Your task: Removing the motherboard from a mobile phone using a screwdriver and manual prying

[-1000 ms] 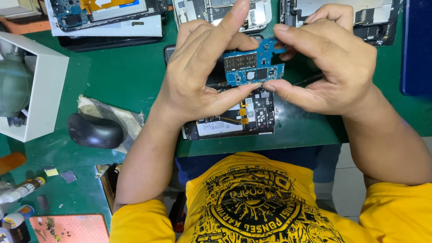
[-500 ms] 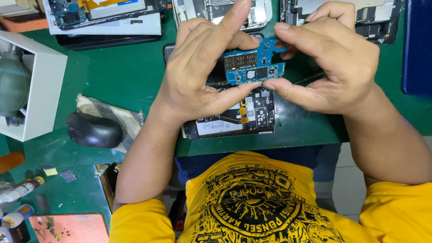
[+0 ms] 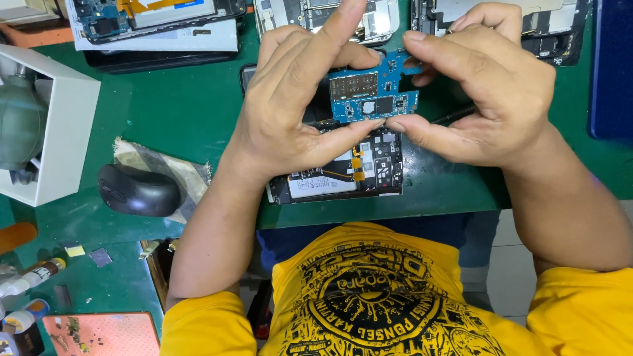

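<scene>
Blue phone circuit board point(image 3: 372, 95) sits pinched between both sets of fingers, the left hand point(image 3: 300, 99) gripping its left edge with thumb below and forefinger arched over the top, the right hand point(image 3: 491, 92) clamping its right edge the same way. Just beneath the thumbs lies an opened phone point(image 3: 343, 168) on the green table point(image 3: 178, 112), and well off to the left of the left fingers rests a black computer mouse point(image 3: 137, 190).
</scene>
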